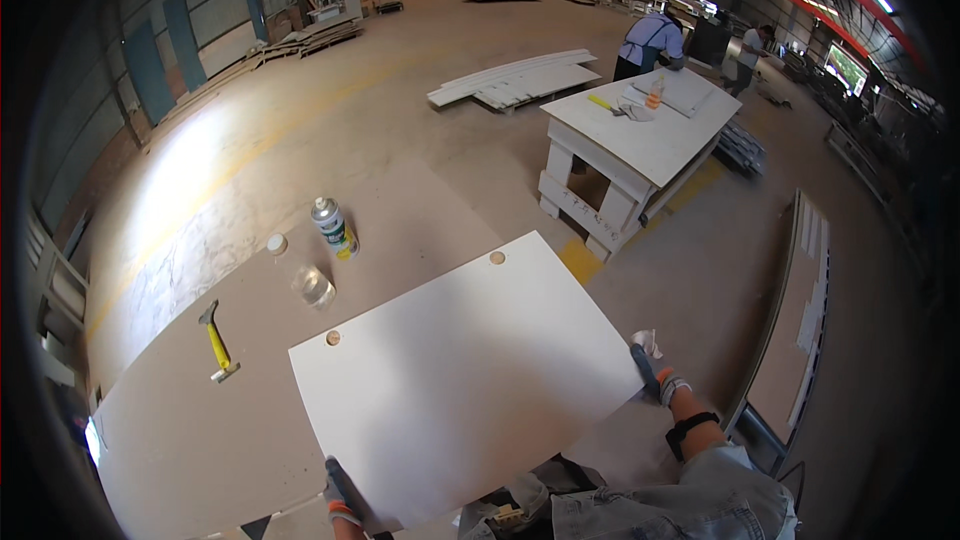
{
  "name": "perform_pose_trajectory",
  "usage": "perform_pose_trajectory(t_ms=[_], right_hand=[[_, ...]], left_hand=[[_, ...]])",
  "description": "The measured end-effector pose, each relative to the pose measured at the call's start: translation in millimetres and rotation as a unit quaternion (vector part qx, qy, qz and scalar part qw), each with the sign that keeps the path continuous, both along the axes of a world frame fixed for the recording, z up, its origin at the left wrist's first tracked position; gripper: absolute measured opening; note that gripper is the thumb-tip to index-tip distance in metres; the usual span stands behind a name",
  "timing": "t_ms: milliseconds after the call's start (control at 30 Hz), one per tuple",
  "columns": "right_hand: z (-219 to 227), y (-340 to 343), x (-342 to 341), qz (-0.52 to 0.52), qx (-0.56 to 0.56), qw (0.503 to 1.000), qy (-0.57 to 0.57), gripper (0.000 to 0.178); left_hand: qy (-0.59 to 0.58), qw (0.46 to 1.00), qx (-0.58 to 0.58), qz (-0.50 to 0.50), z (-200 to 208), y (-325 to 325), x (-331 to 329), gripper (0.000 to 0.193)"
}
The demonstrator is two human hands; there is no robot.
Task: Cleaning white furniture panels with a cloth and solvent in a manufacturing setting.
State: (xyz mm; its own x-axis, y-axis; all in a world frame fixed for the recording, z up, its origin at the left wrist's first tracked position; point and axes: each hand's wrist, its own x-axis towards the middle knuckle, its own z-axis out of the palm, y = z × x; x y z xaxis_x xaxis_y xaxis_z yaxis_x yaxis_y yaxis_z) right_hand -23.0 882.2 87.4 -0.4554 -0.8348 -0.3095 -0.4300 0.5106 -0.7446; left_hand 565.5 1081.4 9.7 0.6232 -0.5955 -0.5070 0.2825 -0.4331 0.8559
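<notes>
A white panel (465, 370) with two round holes slants across the table (230, 430).

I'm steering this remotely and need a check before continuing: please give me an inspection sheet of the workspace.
Surface: brownish tabletop, a few dark specks.
Job's things: white panel, two round holes near its far edge.
Clutter: spray can, clear bottle with white cap, yellow-handled scraper.
Hands: both gloved; left hand at the panel's left edge, right hand at its right corner; grips unclear.
Cables: none clearly seen.
Surroundings: co-worker at another table; stacked boards.
</notes>
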Motion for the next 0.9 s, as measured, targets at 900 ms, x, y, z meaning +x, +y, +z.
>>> perform_pose_trajectory(t_ms=[900], right_hand=[[-161.5, -2.5, -214.1, -0.202, -0.261, 0.799, -0.502, 0.05]], left_hand=[[-0.397, 0.89, -0.221, -0.021, 191.3, -216.6, -248.3, 0.044]])
